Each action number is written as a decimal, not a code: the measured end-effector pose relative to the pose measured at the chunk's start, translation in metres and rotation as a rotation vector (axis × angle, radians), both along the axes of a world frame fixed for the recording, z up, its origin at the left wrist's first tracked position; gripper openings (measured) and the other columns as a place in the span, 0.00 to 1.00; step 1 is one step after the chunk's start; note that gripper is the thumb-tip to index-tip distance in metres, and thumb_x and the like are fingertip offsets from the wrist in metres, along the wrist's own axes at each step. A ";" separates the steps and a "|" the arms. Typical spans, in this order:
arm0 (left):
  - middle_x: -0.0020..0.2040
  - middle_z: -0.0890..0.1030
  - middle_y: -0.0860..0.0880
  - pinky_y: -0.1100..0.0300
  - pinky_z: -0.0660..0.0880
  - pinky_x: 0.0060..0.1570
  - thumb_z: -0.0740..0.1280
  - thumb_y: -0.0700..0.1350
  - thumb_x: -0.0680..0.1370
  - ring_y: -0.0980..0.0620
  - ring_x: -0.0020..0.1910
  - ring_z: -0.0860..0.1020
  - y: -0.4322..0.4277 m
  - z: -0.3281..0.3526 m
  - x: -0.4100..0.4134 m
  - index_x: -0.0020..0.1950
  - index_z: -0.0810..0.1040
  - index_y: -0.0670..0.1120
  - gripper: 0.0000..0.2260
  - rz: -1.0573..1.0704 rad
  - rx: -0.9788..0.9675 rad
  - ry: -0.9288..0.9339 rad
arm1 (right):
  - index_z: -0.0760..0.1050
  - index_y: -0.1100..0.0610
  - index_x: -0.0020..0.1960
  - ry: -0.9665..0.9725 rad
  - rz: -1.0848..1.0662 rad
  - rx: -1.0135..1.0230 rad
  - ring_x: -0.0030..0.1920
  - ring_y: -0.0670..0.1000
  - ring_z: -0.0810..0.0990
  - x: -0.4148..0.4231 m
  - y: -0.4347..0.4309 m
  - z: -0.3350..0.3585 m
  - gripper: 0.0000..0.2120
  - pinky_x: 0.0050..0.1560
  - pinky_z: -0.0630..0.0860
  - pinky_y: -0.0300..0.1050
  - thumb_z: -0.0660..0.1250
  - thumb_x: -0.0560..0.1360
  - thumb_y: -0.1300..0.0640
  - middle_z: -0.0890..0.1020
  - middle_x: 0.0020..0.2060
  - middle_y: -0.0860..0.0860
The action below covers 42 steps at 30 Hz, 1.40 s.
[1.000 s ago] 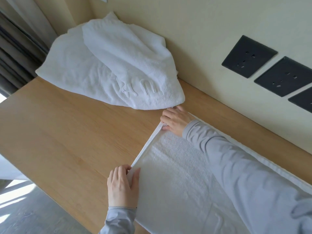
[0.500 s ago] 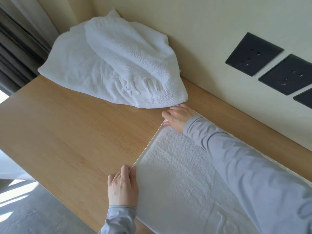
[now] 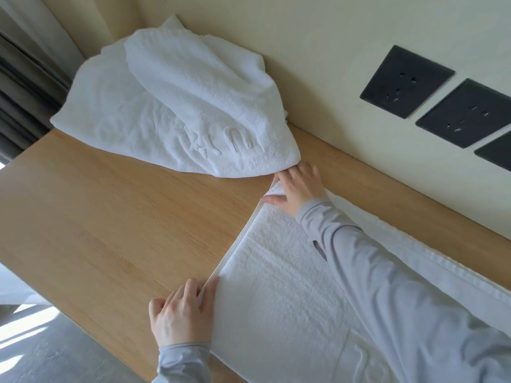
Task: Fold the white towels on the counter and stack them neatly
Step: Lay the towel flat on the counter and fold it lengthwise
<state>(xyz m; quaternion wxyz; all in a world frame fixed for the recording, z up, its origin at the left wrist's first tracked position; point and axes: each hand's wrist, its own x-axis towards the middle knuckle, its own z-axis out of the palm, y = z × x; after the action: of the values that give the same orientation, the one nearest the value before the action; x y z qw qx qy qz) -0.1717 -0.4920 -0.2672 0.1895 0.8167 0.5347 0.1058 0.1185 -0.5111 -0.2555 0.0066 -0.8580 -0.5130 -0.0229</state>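
- Left hand (image 3: pixel 184 313) pinches the near corner of the flat towel (image 3: pixel 276 294); right hand (image 3: pixel 300 186) grips the far corner. Judged purpose: holding the short edge taut and square for folding.
- Flat towel spreads rightward from both hands on the wooden counter (image 3: pixel 110 217): terry pile, ribbed hem.
- Rumpled towel heap (image 3: pixel 171 111) lies just beyond the right hand.

One white towel (image 3: pixel 276 294) flat — others (image 3: pixel 177 106) heaped.

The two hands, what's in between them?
The short edge of the flat towel runs from the left hand to the right hand, in the head view.
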 end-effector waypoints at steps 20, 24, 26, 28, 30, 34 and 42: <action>0.75 0.62 0.47 0.47 0.60 0.68 0.52 0.58 0.78 0.49 0.74 0.59 -0.030 -0.010 0.042 0.73 0.64 0.45 0.27 -0.692 0.060 0.116 | 0.43 0.53 0.76 0.107 0.211 -0.216 0.75 0.45 0.42 -0.010 -0.026 -0.018 0.29 0.75 0.41 0.51 0.43 0.80 0.43 0.47 0.76 0.47; 0.75 0.62 0.47 0.47 0.59 0.69 0.53 0.58 0.78 0.49 0.74 0.58 -0.029 -0.010 0.043 0.74 0.64 0.45 0.27 -0.689 0.051 0.134 | 0.49 0.61 0.76 0.179 0.145 -0.046 0.76 0.53 0.46 -0.026 -0.033 -0.004 0.29 0.75 0.46 0.56 0.52 0.80 0.48 0.52 0.76 0.55; 0.74 0.62 0.45 0.47 0.58 0.69 0.51 0.58 0.78 0.49 0.74 0.58 -0.029 -0.011 0.044 0.73 0.64 0.45 0.27 -0.691 0.053 0.141 | 0.57 0.64 0.73 0.229 0.222 0.088 0.75 0.58 0.53 -0.058 -0.049 -0.004 0.27 0.74 0.51 0.59 0.55 0.79 0.51 0.59 0.74 0.59; 0.73 0.63 0.44 0.48 0.57 0.69 0.47 0.57 0.80 0.50 0.75 0.56 -0.029 -0.012 0.044 0.73 0.64 0.43 0.27 -0.701 0.066 0.144 | 0.60 0.63 0.73 0.245 0.379 0.095 0.75 0.56 0.55 -0.097 -0.075 -0.015 0.26 0.73 0.52 0.60 0.53 0.80 0.49 0.61 0.73 0.58; 0.73 0.64 0.44 0.48 0.56 0.70 0.46 0.56 0.80 0.50 0.75 0.54 -0.029 -0.012 0.044 0.73 0.63 0.43 0.27 -0.710 0.063 0.155 | 0.58 0.60 0.74 0.219 0.451 0.022 0.75 0.53 0.55 -0.106 -0.101 -0.023 0.27 0.73 0.54 0.60 0.53 0.80 0.47 0.61 0.74 0.54; 0.75 0.61 0.47 0.48 0.56 0.71 0.49 0.58 0.79 0.48 0.75 0.57 -0.029 -0.010 0.044 0.74 0.62 0.45 0.28 -0.699 0.036 0.205 | 0.57 0.59 0.74 0.173 0.037 -0.096 0.74 0.55 0.59 -0.032 -0.134 -0.017 0.28 0.69 0.61 0.62 0.50 0.77 0.47 0.62 0.73 0.54; 0.75 0.61 0.47 0.50 0.52 0.72 0.47 0.58 0.78 0.49 0.74 0.58 -0.032 -0.003 0.046 0.74 0.61 0.46 0.28 -0.681 0.031 0.210 | 0.44 0.61 0.75 0.153 -0.325 -0.065 0.76 0.56 0.45 -0.027 -0.141 -0.004 0.30 0.74 0.42 0.56 0.44 0.79 0.47 0.47 0.75 0.56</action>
<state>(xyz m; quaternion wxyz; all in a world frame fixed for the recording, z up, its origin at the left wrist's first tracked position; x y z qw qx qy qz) -0.1258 -0.5240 -0.2699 0.1456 0.9573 0.2465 -0.0401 0.0917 -0.6522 -0.2595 0.0141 -0.9286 -0.3661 0.0584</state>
